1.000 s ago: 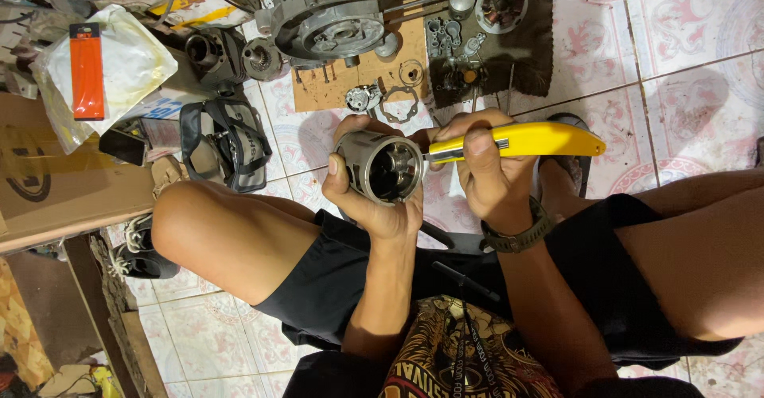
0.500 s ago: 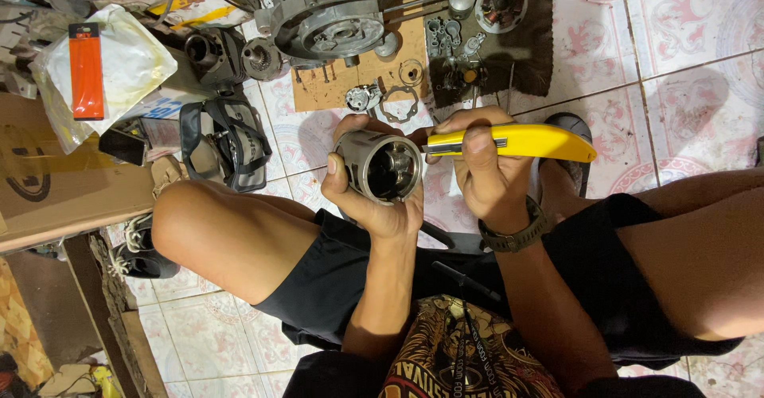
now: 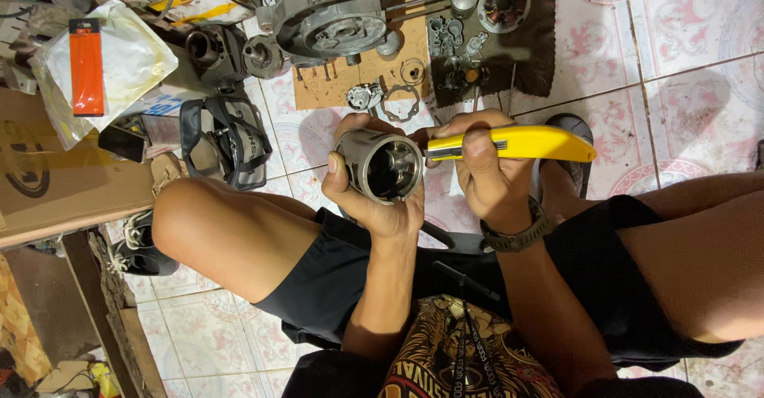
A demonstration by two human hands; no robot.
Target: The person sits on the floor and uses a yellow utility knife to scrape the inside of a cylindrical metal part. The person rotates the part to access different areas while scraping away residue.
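My left hand point(image 3: 374, 203) grips a round metal engine cylinder point(image 3: 380, 165), its open bore turned towards me. My right hand point(image 3: 485, 171) holds a yellow utility knife point(image 3: 517, 142) level, with its blade end resting against the cylinder's right rim. A dark watch sits on my right wrist. I sit low over a tiled floor with both knees spread wide, and the hands work between them.
An engine crankcase point(image 3: 330, 12) lies ahead on cardboard, with a gasket point(image 3: 398, 105) and small metal parts on a dark cloth point(image 3: 493, 48). To the left are a black bag point(image 3: 223, 139), a cardboard box point(image 3: 56, 175) and an orange tool point(image 3: 86, 65) on a plastic bag.
The knife has shifted slightly against the cylinder's rim, first up and left, then a little back. The left hand keeps the cylinder nearly still.
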